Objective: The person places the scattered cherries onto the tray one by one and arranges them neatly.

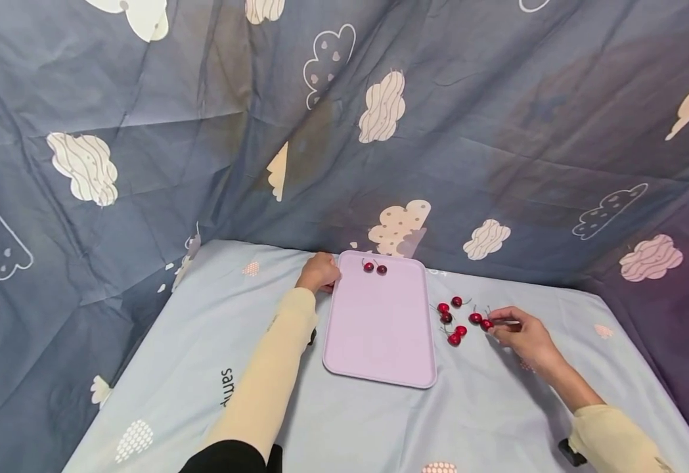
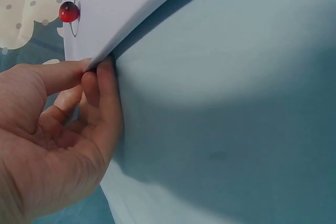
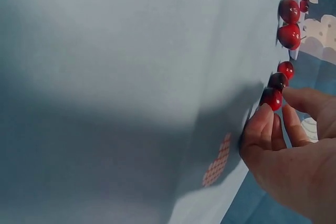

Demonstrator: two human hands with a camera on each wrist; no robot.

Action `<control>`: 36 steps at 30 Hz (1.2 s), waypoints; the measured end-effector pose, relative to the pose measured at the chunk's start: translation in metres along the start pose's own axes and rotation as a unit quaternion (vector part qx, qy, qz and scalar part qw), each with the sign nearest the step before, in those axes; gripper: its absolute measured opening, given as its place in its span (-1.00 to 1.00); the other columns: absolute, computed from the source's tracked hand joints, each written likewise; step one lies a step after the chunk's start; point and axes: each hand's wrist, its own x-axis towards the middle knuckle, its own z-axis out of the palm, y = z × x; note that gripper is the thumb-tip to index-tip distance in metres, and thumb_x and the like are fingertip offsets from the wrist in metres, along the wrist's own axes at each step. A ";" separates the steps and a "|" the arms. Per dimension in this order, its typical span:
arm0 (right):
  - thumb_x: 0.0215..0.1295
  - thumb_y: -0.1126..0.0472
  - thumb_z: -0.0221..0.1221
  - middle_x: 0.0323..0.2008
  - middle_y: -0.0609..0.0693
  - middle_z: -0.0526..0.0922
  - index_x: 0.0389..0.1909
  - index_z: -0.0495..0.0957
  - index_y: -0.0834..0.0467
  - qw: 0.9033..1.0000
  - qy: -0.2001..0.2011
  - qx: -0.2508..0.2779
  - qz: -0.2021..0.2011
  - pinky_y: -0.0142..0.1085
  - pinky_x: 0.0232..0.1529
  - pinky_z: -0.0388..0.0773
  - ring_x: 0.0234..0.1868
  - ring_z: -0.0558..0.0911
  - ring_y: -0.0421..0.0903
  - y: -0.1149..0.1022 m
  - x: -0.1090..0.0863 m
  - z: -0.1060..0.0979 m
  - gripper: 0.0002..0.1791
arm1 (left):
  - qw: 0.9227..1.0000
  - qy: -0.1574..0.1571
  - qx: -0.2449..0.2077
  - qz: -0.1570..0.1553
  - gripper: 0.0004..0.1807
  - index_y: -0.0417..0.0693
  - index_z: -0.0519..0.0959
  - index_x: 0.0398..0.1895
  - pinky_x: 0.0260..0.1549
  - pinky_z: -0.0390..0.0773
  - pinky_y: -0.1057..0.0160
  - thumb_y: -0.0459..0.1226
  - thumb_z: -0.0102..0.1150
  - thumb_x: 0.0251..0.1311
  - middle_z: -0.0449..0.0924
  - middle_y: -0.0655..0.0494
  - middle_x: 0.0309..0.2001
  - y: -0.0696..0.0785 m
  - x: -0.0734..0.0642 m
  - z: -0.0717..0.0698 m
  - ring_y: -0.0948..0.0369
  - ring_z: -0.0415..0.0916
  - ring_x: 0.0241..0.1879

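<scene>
My left hand (image 1: 320, 270) pinches the far left edge of a pale purple tray (image 1: 379, 328); in the left wrist view the thumb lies on top and the fingers (image 2: 107, 85) are underneath. Two dark red cherries (image 1: 382, 270) with stems rest on the tray near its far edge. Right of the tray, my right hand (image 1: 524, 337) has its thumb and fingertips on either side of a cherry (image 1: 487, 325), pinching it at the cloth. That fruit (image 3: 271, 99) shows between the fingertips in the right wrist view. Another cherry (image 1: 475, 318) sits right beside it.
Several loose cherries (image 1: 454, 339) lie on the light blue cloth (image 1: 486, 414) between the tray and my right hand. A dark cloud-patterned curtain (image 1: 320, 164) hangs behind and along both sides of the surface.
</scene>
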 end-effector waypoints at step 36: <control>0.45 0.19 0.31 0.04 0.28 0.74 0.16 0.61 0.26 0.992 0.072 -0.024 -0.096 -0.48 -0.29 0.59 -0.24 0.63 -0.44 -0.033 0.024 0.002 -0.65 | 0.999 0.009 -0.031 -0.009 -0.64 0.00 0.34 -0.65 -0.41 0.75 0.26 -0.41 0.17 0.27 0.34 0.11 -0.59 -0.002 -0.003 0.002 0.18 0.52 -0.58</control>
